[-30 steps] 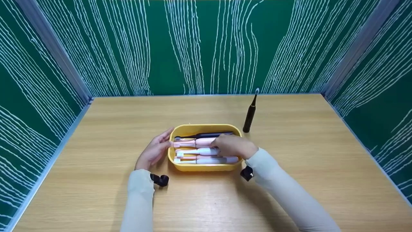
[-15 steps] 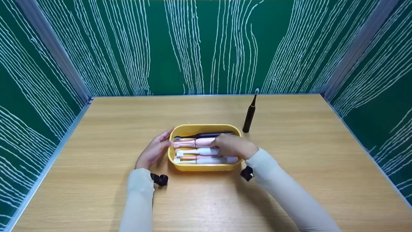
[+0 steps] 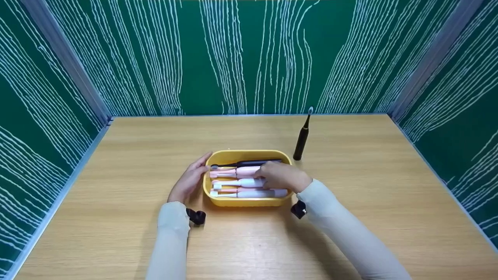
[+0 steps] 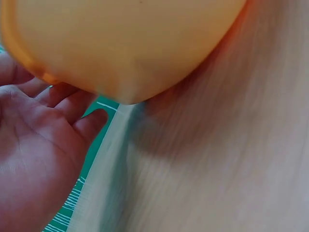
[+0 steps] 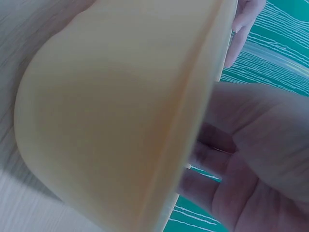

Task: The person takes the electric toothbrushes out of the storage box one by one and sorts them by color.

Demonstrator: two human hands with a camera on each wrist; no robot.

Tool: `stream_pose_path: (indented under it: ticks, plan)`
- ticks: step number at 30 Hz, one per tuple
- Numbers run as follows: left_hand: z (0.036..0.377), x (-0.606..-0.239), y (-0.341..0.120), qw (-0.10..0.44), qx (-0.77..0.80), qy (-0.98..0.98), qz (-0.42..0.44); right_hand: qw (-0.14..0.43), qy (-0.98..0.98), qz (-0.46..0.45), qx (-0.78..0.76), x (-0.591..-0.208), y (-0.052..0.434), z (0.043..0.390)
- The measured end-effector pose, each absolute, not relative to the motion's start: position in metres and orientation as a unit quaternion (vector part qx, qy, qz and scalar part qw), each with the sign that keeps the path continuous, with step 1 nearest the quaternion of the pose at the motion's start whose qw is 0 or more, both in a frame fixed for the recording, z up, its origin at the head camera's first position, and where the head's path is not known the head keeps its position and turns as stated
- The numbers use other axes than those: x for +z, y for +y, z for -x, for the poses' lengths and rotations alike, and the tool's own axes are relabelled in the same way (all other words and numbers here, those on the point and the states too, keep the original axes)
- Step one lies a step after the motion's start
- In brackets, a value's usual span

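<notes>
A yellow bin (image 3: 249, 202) on the table holds several electric toothbrushes side by side. A black toothbrush (image 3: 247, 163) lies along its far side, then a pink toothbrush (image 3: 243, 171), a white toothbrush (image 3: 239, 182) and another pale toothbrush (image 3: 253, 193) at the near side. My left hand (image 3: 189, 179) rests against the bin's left end, fingers loosely extended at the rim, palm showing in the left wrist view. Inside the right half, my right hand (image 3: 281, 175) reaches down over the pink and white handles. The bin's wall (image 5: 111, 121) hides its fingertips, so I cannot tell whether it grips one.
Another black electric toothbrush (image 3: 301, 142) stands upright on the wooden table (image 3: 163, 136), behind the bin's right end. Green panels (image 3: 249, 58) with wavy white lines rise along the back and both sides.
My left hand has shifted slightly right and away from me along the bin's left end. The right hand, the bin and the toothbrushes look the same.
</notes>
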State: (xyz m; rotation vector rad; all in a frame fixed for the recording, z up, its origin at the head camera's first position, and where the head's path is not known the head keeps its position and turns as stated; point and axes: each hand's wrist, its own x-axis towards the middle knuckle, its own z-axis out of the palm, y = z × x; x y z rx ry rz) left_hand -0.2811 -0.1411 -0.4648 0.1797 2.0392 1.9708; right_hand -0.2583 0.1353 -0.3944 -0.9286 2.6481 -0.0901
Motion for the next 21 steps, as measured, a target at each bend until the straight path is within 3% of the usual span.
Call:
stream_pose_path:
  ticks: [21]
  plan:
    - [0.2832, -0.4710, -0.1357, 0.109, 0.709, 0.694, -0.056, 0.160, 0.925, 0.344, -0.025, -0.3965, 0.1355, 0.2608]
